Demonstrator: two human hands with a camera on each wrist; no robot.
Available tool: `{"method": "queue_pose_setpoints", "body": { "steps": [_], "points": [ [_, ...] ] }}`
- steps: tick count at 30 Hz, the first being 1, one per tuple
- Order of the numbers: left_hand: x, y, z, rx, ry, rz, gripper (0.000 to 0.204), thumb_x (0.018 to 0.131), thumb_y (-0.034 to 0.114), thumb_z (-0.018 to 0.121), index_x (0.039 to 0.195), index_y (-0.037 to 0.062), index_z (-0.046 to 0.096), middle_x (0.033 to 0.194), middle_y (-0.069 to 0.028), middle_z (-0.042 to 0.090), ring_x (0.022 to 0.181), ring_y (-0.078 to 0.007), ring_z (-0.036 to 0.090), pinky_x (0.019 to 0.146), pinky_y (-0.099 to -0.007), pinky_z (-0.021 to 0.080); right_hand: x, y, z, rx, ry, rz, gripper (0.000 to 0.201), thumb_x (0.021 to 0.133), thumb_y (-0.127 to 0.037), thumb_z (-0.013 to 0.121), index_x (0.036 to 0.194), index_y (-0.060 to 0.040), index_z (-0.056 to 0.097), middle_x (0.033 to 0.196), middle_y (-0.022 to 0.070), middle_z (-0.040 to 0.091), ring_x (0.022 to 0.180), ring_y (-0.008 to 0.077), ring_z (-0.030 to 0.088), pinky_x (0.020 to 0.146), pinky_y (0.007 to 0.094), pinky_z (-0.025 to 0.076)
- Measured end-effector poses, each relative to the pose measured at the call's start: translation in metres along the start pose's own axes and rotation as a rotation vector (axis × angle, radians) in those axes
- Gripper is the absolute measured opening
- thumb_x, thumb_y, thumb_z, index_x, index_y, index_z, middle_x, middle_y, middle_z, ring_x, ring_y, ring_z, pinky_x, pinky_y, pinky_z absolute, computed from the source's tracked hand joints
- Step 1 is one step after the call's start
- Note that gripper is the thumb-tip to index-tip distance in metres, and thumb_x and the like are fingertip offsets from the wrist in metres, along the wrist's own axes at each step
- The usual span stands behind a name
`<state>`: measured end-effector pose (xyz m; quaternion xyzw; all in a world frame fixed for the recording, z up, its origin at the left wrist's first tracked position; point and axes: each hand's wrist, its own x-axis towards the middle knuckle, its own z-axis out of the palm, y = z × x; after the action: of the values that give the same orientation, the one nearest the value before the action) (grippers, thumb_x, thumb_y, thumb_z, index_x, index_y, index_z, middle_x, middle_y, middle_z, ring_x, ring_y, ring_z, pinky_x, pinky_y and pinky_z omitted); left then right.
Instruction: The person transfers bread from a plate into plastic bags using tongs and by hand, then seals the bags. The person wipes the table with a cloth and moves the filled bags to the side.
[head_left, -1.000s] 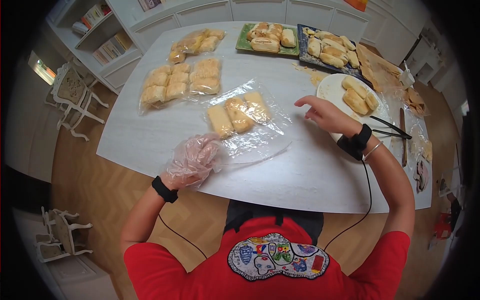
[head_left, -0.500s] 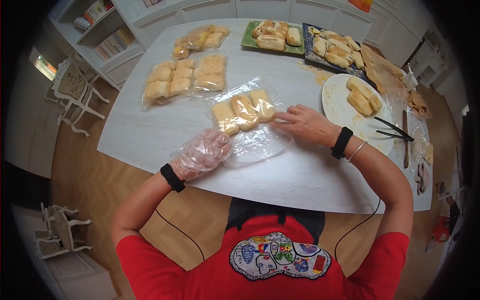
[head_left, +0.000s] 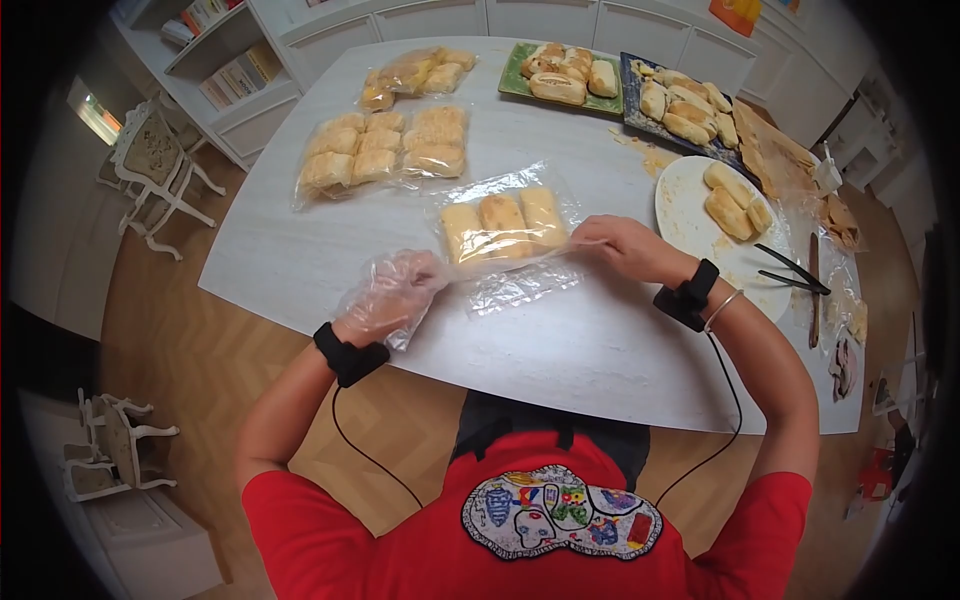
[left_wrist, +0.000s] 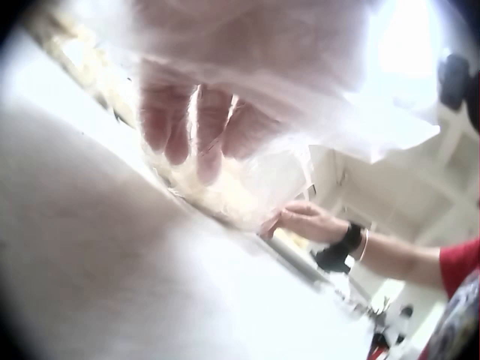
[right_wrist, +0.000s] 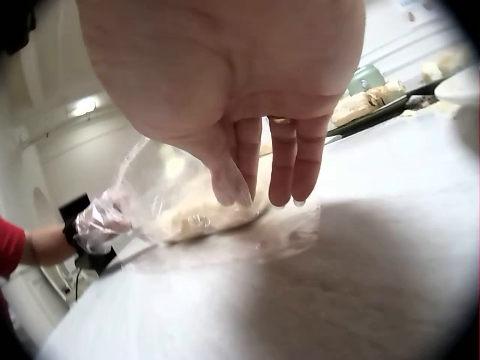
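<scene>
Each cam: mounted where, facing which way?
Head: on the head, facing forward-down at table and bread bag; left hand, right hand, red shirt show.
Left wrist: worn there, facing bag; left hand close, right hand beyond.
Right wrist: worn there, facing bag; right hand close, left hand beyond.
Wrist views share both hands, bag.

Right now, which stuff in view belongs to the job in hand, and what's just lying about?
In the job:
Clear bag, its edge drawn between left hand and right hand
Three bread pieces inside it
Plastic glove on the left hand

Apparently lying about, no hand on them:
Filled bread bags
Green tray
Dark tray
White plate
Black tongs
</scene>
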<state>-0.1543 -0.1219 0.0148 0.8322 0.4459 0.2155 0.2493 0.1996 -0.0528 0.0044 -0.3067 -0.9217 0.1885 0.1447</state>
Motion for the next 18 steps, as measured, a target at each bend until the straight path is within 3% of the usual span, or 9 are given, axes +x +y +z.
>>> {"method": "queue_pose_setpoints", "body": {
  "steps": [1, 2, 3, 4, 5, 11, 15, 17, 18],
  "points": [
    [0.005, 0.007, -0.004, -0.131, -0.054, -0.231, 0.012, 0.089, 0.011, 0.064, 0.098, 0.0030, 0.062, 0.092, -0.0041, 0.063, 0.084, -0.0165, 0.061, 0.080, -0.0301, 0.049, 0.003, -0.001, -0.001, 0.208, 0.014, 0.143, 0.023, 0.088, -0.004, 0.051, 0.104, -0.0045, 0.066, 0.101, 0.0094, 0.065, 0.093, 0.0219, 0.059, 0.083, 0.0330, 0.048],
    [0.006, 0.000, -0.001, -0.129, -0.049, -0.232, 0.012, 0.089, 0.011, 0.064, 0.098, 0.0030, 0.062, 0.092, -0.0041, 0.063, 0.084, -0.0165, 0.061, 0.080, -0.0301, 0.049, 0.007, -0.002, -0.002, 0.414, 0.028, 0.286, 0.021, 0.091, -0.011, 0.049, 0.096, -0.0051, 0.068, 0.094, 0.0110, 0.066, 0.087, 0.0222, 0.061, 0.079, 0.0329, 0.048],
    [0.007, -0.013, 0.007, -0.515, 0.036, -0.298, 0.013, 0.090, 0.012, 0.064, 0.097, 0.0017, 0.061, 0.091, -0.0053, 0.063, 0.085, -0.0157, 0.061, 0.078, -0.0290, 0.049, 0.013, -0.001, -0.003, 0.409, 0.028, 0.275, 0.021, 0.091, -0.011, 0.049, 0.096, -0.0051, 0.068, 0.094, 0.0110, 0.066, 0.087, 0.0222, 0.061, 0.079, 0.0329, 0.048],
    [0.009, -0.016, 0.009, -0.905, 0.117, -0.355, 0.014, 0.091, 0.012, 0.064, 0.097, 0.0005, 0.061, 0.090, -0.0065, 0.062, 0.085, -0.0150, 0.062, 0.076, -0.0278, 0.049, 0.018, 0.000, -0.002, 0.449, 0.023, 0.429, 0.025, 0.091, -0.016, 0.047, 0.092, -0.0040, 0.069, 0.090, 0.0111, 0.067, 0.081, 0.0202, 0.062, 0.075, 0.0317, 0.048],
    [0.011, -0.019, 0.007, -0.904, 0.123, -0.352, 0.014, 0.091, 0.012, 0.064, 0.097, 0.0005, 0.061, 0.090, -0.0065, 0.062, 0.085, -0.0150, 0.062, 0.076, -0.0278, 0.049, 0.022, 0.002, -0.001, 0.486, 0.018, 0.584, 0.031, 0.092, -0.020, 0.045, 0.087, -0.0030, 0.070, 0.085, 0.0112, 0.068, 0.075, 0.0183, 0.063, 0.071, 0.0305, 0.048],
    [0.023, -0.024, 0.001, -0.977, 0.086, -0.574, 0.016, 0.093, 0.022, 0.062, 0.096, 0.0072, 0.057, 0.086, -0.0062, 0.067, 0.079, -0.0088, 0.059, 0.067, -0.0238, 0.048, 0.035, 0.003, 0.005, 0.490, 0.079, 0.691, 0.033, 0.088, -0.021, 0.046, 0.084, 0.0032, 0.069, 0.080, 0.0104, 0.071, 0.070, 0.0178, 0.064, 0.067, 0.0308, 0.049],
    [0.029, -0.029, -0.006, -0.854, -0.044, -0.486, 0.014, 0.095, 0.020, 0.058, 0.094, 0.0058, 0.056, 0.085, -0.0078, 0.067, 0.079, -0.0130, 0.061, 0.070, -0.0281, 0.049, 0.041, 0.008, 0.011, 0.512, 0.038, 0.749, 0.031, 0.089, -0.022, 0.048, 0.084, 0.0034, 0.066, 0.080, 0.0089, 0.069, 0.068, 0.0142, 0.062, 0.064, 0.0273, 0.050],
    [0.038, 0.000, -0.015, -0.089, 0.068, -0.591, 0.019, 0.095, 0.020, 0.055, 0.101, 0.0024, 0.058, 0.086, -0.0105, 0.066, 0.081, -0.0218, 0.062, 0.075, -0.0335, 0.050, 0.043, 0.011, 0.017, 0.417, 0.023, 0.764, 0.029, 0.084, -0.016, 0.048, 0.081, 0.0050, 0.068, 0.077, 0.0137, 0.071, 0.069, 0.0222, 0.067, 0.065, 0.0324, 0.051],
    [0.039, -0.001, -0.014, -0.083, 0.069, -0.591, 0.019, 0.095, 0.020, 0.055, 0.101, 0.0024, 0.058, 0.086, -0.0105, 0.066, 0.081, -0.0218, 0.062, 0.075, -0.0335, 0.050, 0.044, 0.013, 0.020, 0.421, 0.027, 0.761, 0.029, 0.084, -0.016, 0.048, 0.081, 0.0050, 0.068, 0.077, 0.0137, 0.071, 0.069, 0.0222, 0.067, 0.065, 0.0324, 0.051]
  ]
}}
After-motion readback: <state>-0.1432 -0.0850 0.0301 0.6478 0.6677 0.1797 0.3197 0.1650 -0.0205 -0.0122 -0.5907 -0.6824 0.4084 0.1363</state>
